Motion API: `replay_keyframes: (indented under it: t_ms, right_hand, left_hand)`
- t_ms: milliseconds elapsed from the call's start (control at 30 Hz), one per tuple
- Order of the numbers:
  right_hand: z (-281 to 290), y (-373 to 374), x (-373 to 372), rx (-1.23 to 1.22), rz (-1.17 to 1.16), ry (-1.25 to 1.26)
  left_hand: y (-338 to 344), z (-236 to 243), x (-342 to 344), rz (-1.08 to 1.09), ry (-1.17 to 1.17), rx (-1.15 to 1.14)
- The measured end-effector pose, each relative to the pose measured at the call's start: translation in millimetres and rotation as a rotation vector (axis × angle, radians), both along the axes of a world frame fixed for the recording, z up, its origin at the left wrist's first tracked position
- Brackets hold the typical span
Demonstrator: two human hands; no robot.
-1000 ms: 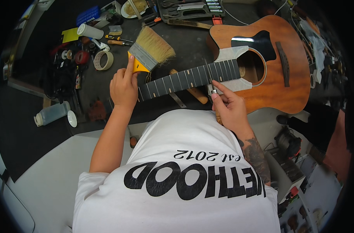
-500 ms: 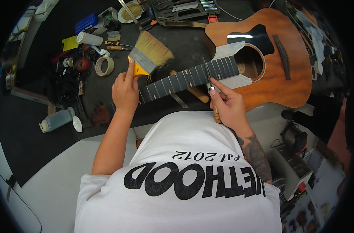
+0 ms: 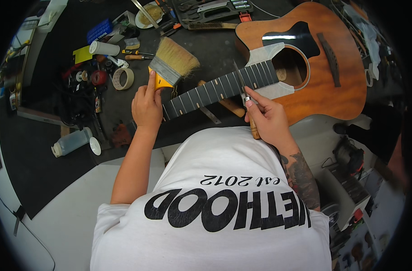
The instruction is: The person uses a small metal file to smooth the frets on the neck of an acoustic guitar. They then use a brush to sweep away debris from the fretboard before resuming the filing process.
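An acoustic guitar [image 3: 323, 92] with a brown wooden body lies on the dark bench, its neck pointing left. My left hand [image 3: 147, 106] is closed round the yellow handle of a wide flat brush [image 3: 172, 63], index finger stretched along it. That hand rests at the left part of the fretboard [image 3: 210, 92], partly hiding the neck. In my right hand [image 3: 269, 115] is a slim file [image 3: 239, 74] with a wooden handle, index finger along its metal. The blade lies across the fretboard near the body. White masking paper [image 3: 264, 51] flanks the fretboard's end by the soundhole.
A wooden-handled tool [image 3: 231, 108] and a metal ruler [image 3: 210, 115] lie partly under the neck. Tape roll [image 3: 123, 79], white bottle [image 3: 104, 48], clear bottle [image 3: 72, 142] and screwdrivers [image 3: 138, 57] crowd the left. An open tool case [image 3: 210, 11] and brown brush [image 3: 213, 26] stand behind.
The file and my right hand have slid slightly away from me across the fretboard. My left hand keeps the brush in nearly the same spot. The whole view has shifted a little.
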State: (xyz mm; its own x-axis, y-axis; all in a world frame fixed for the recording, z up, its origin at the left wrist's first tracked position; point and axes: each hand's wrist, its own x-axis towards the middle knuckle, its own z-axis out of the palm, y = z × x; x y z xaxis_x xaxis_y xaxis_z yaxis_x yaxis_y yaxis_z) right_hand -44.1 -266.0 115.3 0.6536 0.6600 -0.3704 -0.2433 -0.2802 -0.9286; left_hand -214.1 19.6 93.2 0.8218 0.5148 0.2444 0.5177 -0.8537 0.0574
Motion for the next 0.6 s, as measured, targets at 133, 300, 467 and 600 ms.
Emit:
replay_keyframes:
  t_ms: [133,300,467,600]
  right_hand:
    - [-3,1,-1,0.004,-0.007,-0.027]
    - [-2,3,-1,-0.033,-0.012,-0.057]
    - [1,6,1,-0.079,-0.024,-0.019]
    - [8,8,0,-0.079,-0.041,-0.031]
  left_hand:
    - [1,-1,0,0.011,0.001,-0.011]
    - [1,-1,3,0.001,-0.006,-0.033]
    - [0,-4,0,-0.011,-0.057,-0.125]
    - [0,-1,1,-0.019,-0.092,-0.172]
